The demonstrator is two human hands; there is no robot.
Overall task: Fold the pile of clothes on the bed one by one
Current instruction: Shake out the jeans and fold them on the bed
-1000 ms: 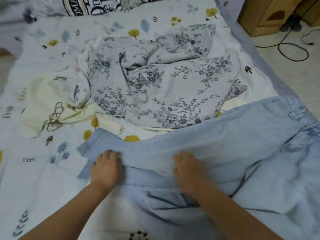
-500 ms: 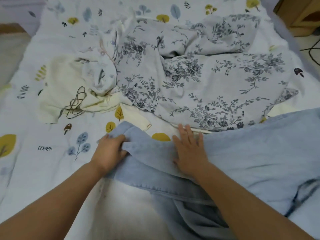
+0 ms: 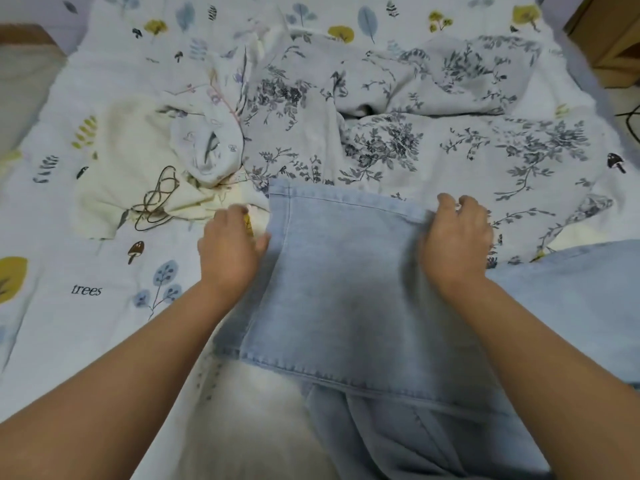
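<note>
While both forearms reach in from the near edge of the bed, the light blue jeans lie spread across the printed bedsheet, one hemmed leg end laid flat between the two hands and the rest of the denim running off toward the near right; the stitched hem of that leg lies at the far end, just overlapping the near edge of the grey floral garment. At the left side of the jeans leg, the left hand has its fingers curled, its thumb against the denim's left edge; motion blur hides whether it actually pinches the cloth, so I cannot tell if it has hold of anything. At the far right corner of the jeans leg, the right hand curls its fingers over the hem corner and grips the denim there; its knuckles are raised and the cloth puckers slightly under them. Beyond the jeans, the grey floral garment lies crumpled across the middle and right of the sheet; to the far left of the jeans lies a cream garment with a thin dark drawstring looped on it; a small white printed garment is bunched on top of the cream one, touching the floral one. Past the far right corner of the bed stands a brown cardboard box; a dark cable shows on the floor below it.
</note>
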